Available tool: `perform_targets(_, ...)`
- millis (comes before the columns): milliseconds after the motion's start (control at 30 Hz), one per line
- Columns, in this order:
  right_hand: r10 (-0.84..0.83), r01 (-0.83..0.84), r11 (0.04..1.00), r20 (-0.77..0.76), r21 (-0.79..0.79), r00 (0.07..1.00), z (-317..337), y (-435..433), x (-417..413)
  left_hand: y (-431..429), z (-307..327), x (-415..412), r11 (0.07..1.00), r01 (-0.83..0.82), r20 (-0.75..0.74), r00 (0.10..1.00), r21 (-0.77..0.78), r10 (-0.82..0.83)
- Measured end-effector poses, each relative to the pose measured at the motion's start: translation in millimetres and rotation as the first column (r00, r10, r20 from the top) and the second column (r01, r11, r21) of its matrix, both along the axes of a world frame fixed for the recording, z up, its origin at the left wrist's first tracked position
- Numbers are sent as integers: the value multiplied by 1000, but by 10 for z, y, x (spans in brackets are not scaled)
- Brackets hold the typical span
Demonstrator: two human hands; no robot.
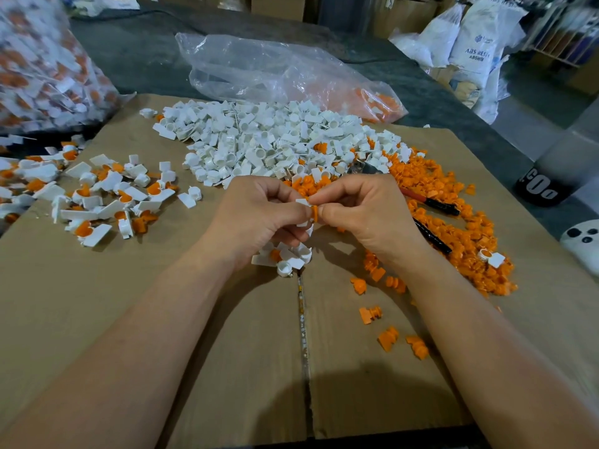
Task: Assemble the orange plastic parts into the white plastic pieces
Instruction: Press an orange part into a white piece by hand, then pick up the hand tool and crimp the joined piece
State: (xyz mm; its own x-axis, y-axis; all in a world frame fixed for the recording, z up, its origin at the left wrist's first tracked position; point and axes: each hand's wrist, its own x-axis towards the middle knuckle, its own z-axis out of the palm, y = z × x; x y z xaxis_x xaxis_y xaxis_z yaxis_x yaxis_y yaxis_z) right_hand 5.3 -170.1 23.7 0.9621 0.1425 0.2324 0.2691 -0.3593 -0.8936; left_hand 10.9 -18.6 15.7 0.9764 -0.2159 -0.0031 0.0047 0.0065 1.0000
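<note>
Just on our side of the big white pile (pixel 275 140), our left hand (pixel 259 218) holds a white piece (pixel 302 202) in a tight grip, and our right hand (pixel 366 215) pinches an orange part (pixel 313 213) that touches its right side, lying sideways, so we think it must push left.

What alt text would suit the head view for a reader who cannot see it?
The left hand pinches a white piece while the right hand holds an orange part against it, above a cardboard sheet. A pile of white pieces lies beyond the hands, orange parts spread to the right, and assembled pieces lie to the left.
</note>
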Motion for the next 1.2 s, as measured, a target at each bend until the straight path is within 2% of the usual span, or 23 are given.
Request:
perform_targets(167, 49, -49, 998, 2, 29, 999, 22, -23, 17, -8, 4, 3, 998, -31, -20, 999, -55, 30)
perform_targets(233, 9, -9, 1000, 24, -8, 1000, 39, -76, 41, 1, 7, 13, 994, -57, -43, 998, -97, 53)
perform_targets(300, -128, 136, 978, 64, -156, 990, 58, -207, 101, 14, 10, 21, 987, -80, -66, 995, -138, 72)
perform_targets(400, -328, 336, 821, 101, -461, 939, 92, -520, 193, 29, 17, 25, 982, -88, -70, 995, -166, 78)
perform_targets(467, -400, 324, 708, 22, -628, 916, 88, -727, 228, 38, 19, 26, 979, -91, -71, 994, -181, 79)
perform_targets(567, -445, 158, 610, -171, -776, 879, 57, -883, 254, 42, 14, 29, 977, -94, -72, 994, -190, 82)
perform_targets(667, -464, 88, 588, -247, -804, 851, 36, -935, 292, 46, 5, 36, 976, -97, -69, 994, -192, 86)
perform_targets(833, -493, 124, 592, -236, -796, 837, 27, -939, 311, 47, 4, 29, 976, -95, -69, 994, -195, 83)
perform_targets(1000, -518, 185, 500, -121, -846, 847, 21, -863, 315, 55, 4, 35, 973, -103, -73, 993, -208, 89)
perform_targets(1200, -528, 353, 502, 44, -789, 848, 78, -861, 287, 58, -3, 48, 964, -129, -85, 990, -233, 112)
